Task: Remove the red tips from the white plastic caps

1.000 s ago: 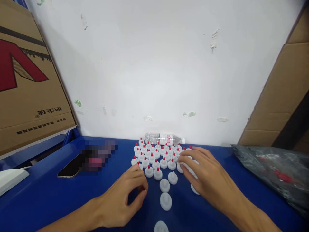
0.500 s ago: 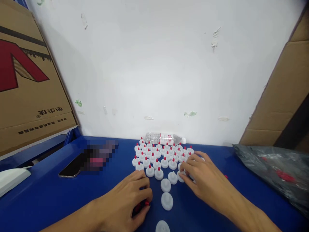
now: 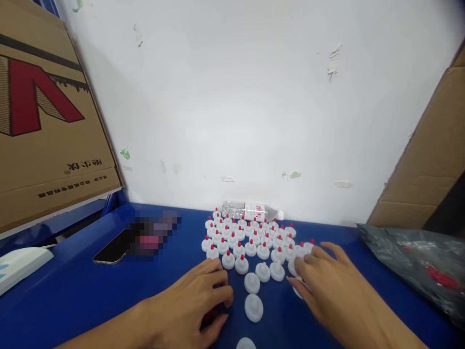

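Observation:
My left hand (image 3: 196, 303) is curled on the blue table, its fingers closed around small red caps (image 3: 210, 316) that partly show between thumb and fingers. My right hand (image 3: 334, 286) reaches over white round lids at the right edge of the group; its thumb is apart from its fingers. One white lid (image 3: 297, 287) lies partly hidden beneath that thumb. Many white lids topped with red caps (image 3: 241, 264) stand grouped ahead of both hands. Several lids without red caps, such as this bare white lid (image 3: 253, 308), lie between my hands.
A clear plastic bottle (image 3: 250, 211) lies along the white wall behind the lids. To the left are a phone (image 3: 112, 248) and a white device (image 3: 23, 264). A grey plastic bag (image 3: 410, 261) with red pieces sits at right. Cardboard (image 3: 54, 121) stands at the left.
My right hand has moved right and slightly nearer, uncovering red-capped lids. My left hand stays in about the same place, still closed. The view has shifted slightly.

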Demonstrator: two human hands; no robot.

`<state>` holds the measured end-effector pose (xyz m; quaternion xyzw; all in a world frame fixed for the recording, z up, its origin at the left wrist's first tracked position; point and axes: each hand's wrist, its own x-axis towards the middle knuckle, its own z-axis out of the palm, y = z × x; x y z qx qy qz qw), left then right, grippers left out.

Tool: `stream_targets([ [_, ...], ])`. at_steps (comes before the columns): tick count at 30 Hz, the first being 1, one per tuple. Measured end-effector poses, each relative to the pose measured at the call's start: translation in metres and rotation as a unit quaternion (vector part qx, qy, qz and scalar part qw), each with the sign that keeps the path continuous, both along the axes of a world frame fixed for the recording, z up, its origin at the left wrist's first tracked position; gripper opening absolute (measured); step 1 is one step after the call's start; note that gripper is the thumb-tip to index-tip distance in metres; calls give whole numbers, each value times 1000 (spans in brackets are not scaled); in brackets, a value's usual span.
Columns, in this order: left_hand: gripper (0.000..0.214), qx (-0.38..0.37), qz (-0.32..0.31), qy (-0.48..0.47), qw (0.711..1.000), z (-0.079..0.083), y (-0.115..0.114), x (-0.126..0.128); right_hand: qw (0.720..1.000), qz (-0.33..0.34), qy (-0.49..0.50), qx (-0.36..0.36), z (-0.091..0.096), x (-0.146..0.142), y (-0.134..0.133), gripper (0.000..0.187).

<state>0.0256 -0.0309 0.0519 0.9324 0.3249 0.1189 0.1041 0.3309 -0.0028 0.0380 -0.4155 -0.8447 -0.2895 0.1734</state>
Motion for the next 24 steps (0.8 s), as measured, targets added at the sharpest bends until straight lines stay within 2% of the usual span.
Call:
stream_targets([
  [5, 20, 1, -5, -10, 1000, 2, -1, 1, 999, 22, 24, 15, -5, -17, -15, 13],
  [10, 12, -3, 1, -48, 999, 4, 1, 0, 1000, -18, -2, 17, -14, -18, -26, 10],
  [13, 21, 26, 24, -78, 996, 3, 5, -1, 1000, -23, -3, 8, -18, -17, -26, 9],
  [19, 27, 62, 50, -155, 985, 0, 6, -4, 1000, -5, 2, 30, -3, -20, -27, 16],
  [22, 26, 67, 43, -158, 984, -1, 4, -4, 997, 8, 45, 56, 5, -24, -29, 18],
  [24, 26, 71, 41, -159, 984, -2, 3, -3, 994, 29, 84, 65, 9, -28, -29, 28],
])
